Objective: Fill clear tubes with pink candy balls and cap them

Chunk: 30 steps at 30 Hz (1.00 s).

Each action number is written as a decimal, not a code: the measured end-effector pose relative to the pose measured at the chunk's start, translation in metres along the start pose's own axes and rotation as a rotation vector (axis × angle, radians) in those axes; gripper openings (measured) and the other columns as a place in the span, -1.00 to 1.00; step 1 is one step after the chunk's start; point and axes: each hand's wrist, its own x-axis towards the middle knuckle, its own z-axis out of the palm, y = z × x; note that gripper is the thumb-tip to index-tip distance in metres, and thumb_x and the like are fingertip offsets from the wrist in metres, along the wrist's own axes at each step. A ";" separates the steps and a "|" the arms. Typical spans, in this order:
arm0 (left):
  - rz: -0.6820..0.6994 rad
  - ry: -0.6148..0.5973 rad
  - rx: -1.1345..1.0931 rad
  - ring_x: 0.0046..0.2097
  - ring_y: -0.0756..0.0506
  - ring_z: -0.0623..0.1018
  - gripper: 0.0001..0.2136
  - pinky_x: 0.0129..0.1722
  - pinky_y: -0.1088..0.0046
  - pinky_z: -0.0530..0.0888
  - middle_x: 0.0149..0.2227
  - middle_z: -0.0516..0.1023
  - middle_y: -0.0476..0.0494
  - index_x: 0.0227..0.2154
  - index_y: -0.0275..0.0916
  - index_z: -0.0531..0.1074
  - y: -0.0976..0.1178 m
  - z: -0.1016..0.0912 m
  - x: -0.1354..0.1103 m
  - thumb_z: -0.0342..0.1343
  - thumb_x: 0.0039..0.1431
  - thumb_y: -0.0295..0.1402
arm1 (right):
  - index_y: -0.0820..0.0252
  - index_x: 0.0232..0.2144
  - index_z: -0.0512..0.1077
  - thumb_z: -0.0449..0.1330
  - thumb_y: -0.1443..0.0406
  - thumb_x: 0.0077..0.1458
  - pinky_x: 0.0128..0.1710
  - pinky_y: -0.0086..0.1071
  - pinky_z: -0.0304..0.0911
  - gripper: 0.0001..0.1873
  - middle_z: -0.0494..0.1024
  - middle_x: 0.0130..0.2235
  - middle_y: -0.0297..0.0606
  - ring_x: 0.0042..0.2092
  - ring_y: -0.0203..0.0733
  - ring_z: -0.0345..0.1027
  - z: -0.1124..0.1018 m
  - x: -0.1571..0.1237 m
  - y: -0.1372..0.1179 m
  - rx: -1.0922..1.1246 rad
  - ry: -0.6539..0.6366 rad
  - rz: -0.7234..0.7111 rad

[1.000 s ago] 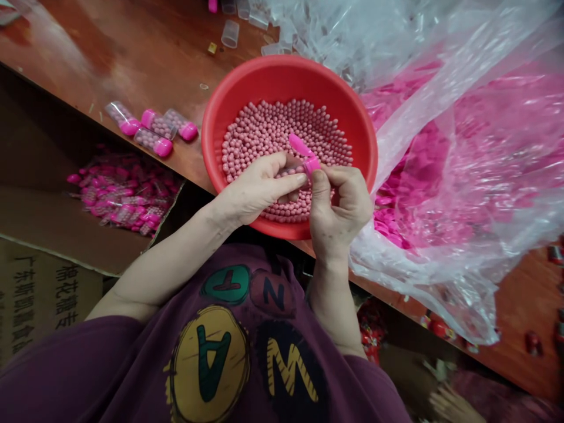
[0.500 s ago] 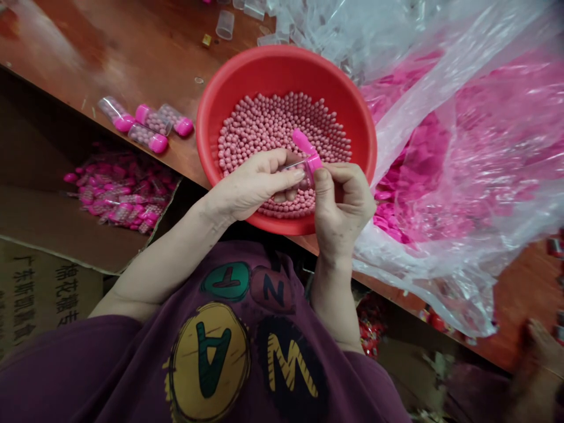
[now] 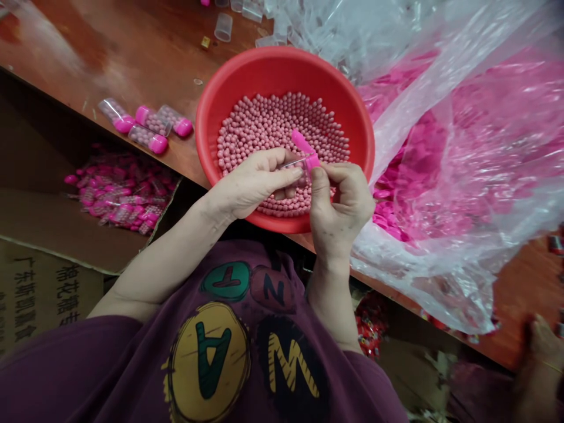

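Far left of the grips, a brown cardboard box (image 3: pixel 53 229) holds a heap of clear tubes with pink caps (image 3: pixel 123 194), and four more such tubes (image 3: pixel 145 123) lie on the brown wooden table (image 3: pixel 83 53) nearer the left grip (image 3: pixel 251 182). That grip is clamped on a clear plastic tube (image 3: pixel 295 167), which sits between both hands. The right grip (image 3: pixel 341 205) is pinched closed on a bright pink plastic cap (image 3: pixel 311 161) at the tube's end. Directly beneath both lies a round red plastic basin (image 3: pixel 211 111) filled with small pink balls (image 3: pixel 282 114). Right of the grips spreads a clear plastic bag of pink pieces (image 3: pixel 462 158), and further right, a co-worker's hand (image 3: pixel 544 346) rests near the table's edge.
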 end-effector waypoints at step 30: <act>0.316 0.256 0.732 -0.25 -0.14 0.39 -0.65 -0.24 0.32 0.28 -0.42 0.33 -0.01 -0.43 -0.11 0.24 -0.016 0.005 -0.007 0.35 0.13 -0.56 | -0.13 -0.07 0.61 0.23 0.21 0.54 0.07 0.07 0.56 -0.87 0.69 -0.09 -0.21 -0.03 0.04 0.58 -0.007 -0.004 -0.009 0.161 -0.130 0.077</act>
